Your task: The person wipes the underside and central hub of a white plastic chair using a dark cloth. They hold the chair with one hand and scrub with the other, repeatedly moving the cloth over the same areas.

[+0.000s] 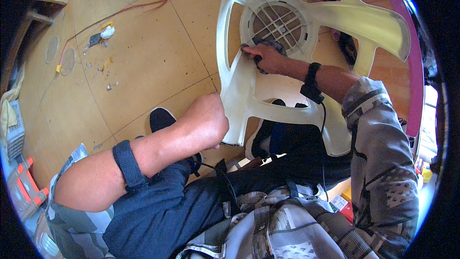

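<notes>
Before me is a cream plastic frame (235, 95) with broad curved arms spreading from a round, grid-patterned hub (282, 28). A curved band joins the arms, with large gaps between them. My left hand (210, 117) is closed at the frame's lower left edge, its fingers mostly hidden behind the wrist and the back of the hand. Against the hub's lower side, my right hand (267, 57) presses a dark grey cloth or pad (275, 45). Its index finger points left along the base of one arm.
Tan floor tiles (143, 50) carry a thin reddish wire (118, 12) and small debris (102, 36). A grey-and-orange plastic item (27, 183) lies at far left. Black shoes (161, 118) are below the frame. A cable (325, 144) hangs from my right wristband. A magenta edge (415, 79) runs along the right.
</notes>
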### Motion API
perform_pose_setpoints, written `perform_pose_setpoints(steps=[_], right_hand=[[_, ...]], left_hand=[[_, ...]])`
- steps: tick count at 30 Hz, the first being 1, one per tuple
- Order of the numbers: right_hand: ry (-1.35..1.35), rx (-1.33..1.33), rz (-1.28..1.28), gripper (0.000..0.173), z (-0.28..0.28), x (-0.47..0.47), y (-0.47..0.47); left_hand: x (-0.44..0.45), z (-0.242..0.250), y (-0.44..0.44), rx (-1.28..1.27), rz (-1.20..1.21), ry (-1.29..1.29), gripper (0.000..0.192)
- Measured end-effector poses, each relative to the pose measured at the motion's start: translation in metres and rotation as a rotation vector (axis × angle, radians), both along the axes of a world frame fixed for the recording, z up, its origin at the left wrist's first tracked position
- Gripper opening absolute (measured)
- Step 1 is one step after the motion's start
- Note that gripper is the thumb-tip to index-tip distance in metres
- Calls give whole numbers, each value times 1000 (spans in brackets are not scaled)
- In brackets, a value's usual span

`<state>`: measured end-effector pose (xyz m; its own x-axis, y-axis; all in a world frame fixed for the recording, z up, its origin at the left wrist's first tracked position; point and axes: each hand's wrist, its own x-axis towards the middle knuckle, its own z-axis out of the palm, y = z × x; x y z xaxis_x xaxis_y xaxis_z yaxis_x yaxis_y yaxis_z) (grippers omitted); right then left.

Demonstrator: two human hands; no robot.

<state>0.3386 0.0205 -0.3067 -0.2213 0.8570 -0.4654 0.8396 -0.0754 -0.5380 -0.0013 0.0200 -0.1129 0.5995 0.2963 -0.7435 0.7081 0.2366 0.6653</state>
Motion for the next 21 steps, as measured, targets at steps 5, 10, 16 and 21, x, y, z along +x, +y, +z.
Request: perform_pose_setpoints(steps=[5,10,16,21], right_hand=[[-78,94,167,86,11,-2,-3],[-366,107,205,88,12,-6,-2],[-520,167,259,78,13,6,3],[-557,158,392,33,31,38,30]], left_hand=[[1,-1,-2,-14,6,3,19],[-1,-7,-1,47,-53,-27,19],[0,-10,-1,75,-23,-15,17],[2,-11,3,-20,10,21,18]])
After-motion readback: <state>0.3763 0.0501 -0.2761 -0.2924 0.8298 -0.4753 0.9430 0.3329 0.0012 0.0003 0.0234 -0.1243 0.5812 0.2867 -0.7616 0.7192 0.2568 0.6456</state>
